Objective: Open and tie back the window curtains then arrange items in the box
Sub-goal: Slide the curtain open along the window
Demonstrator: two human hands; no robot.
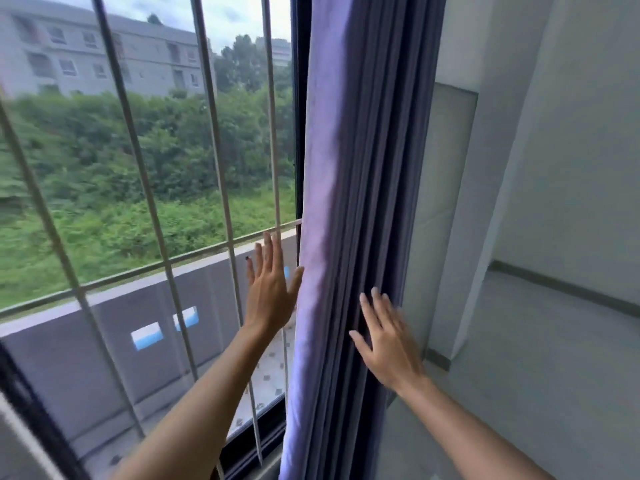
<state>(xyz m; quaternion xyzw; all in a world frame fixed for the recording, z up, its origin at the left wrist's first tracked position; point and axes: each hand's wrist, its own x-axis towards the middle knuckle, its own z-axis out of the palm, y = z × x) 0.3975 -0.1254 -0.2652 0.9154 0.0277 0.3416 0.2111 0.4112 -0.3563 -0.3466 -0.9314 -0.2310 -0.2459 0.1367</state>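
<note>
- Both my forearms reached up from the bottom of the view toward the curtain (360,209), which hung gathered into a narrow column of folds at the right side of the window.
- My right hand (388,341) lay flat on the darker folds, fingers straight and spread (blurred, so I cannot tell how firmly it pressed).
- My left hand (268,289) stood open on the window side, fingers straight and together, thumb at the curtain's pale leading edge; neither hand pinched any cloth.
- Judging by this, the opening looked mostly done on this side: the glass was uncovered. I saw no tie-back on the curtain, so the tying seemed still ahead, and the box work after it (no box was in view).
- Room to move was tight on my left: the window bars (214,133) stood just beyond my left hand.
- To the right the white wall (571,168) and bare floor (519,375) left open room.
- Beyond the bars lay a balcony wall (104,323), greenery and a grey building.
</note>
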